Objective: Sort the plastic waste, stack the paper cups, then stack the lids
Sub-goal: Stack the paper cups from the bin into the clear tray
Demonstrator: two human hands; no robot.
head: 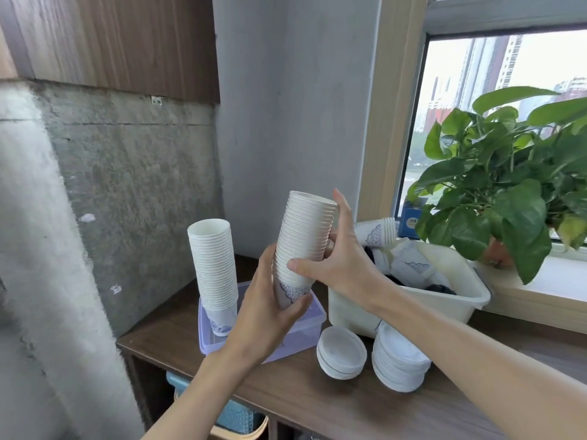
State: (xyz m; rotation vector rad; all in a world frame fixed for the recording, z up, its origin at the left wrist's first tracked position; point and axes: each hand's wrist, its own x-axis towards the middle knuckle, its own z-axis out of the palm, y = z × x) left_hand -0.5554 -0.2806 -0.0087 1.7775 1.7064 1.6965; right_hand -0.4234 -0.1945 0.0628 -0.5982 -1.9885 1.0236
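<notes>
I hold a tall stack of white paper cups [303, 239] tilted in the air above a clear lilac plastic box [305, 331]. My left hand [270, 309] grips the stack's bottom, where a blue pattern shows. My right hand [340, 262] wraps around its middle, fingers reaching toward the rim. A second tall cup stack [214, 268] stands upright inside the lilac box at its left. A short stack of cups [378, 231] lies on its side in a cream bin [451, 300]. Two piles of white lids [341, 352] [398, 362] rest on the wooden counter.
The cream bin also holds loose cups and dark items. A potted green plant [498, 173] sits on the windowsill at right. Concrete walls close off the left and back. The dark wooden counter [317, 401] has open shelves below with a blue basket [235, 414].
</notes>
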